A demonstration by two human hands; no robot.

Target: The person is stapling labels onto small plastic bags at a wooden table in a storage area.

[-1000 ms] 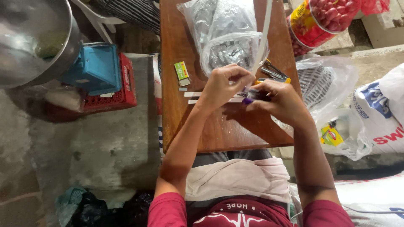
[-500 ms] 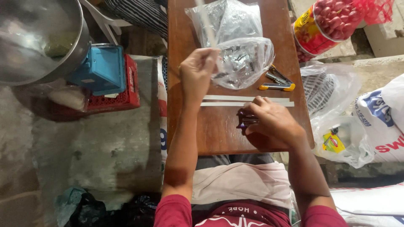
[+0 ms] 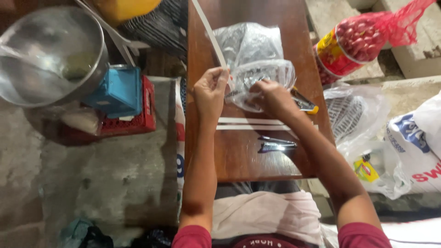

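Your left hand (image 3: 210,89) pinches a long white strip (image 3: 210,33) between its fingers at upper centre; your right hand (image 3: 272,95), fingers closed, grips the clear crumpled plastic bag (image 3: 257,59) on the brown wooden table (image 3: 239,156)

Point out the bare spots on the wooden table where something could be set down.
Bare wood lies on the table's near-left part, between the white strips and the near edge, left of the small metal pieces. Another patch is at the far right corner. The middle is crowded: both hands, clear plastic bags.
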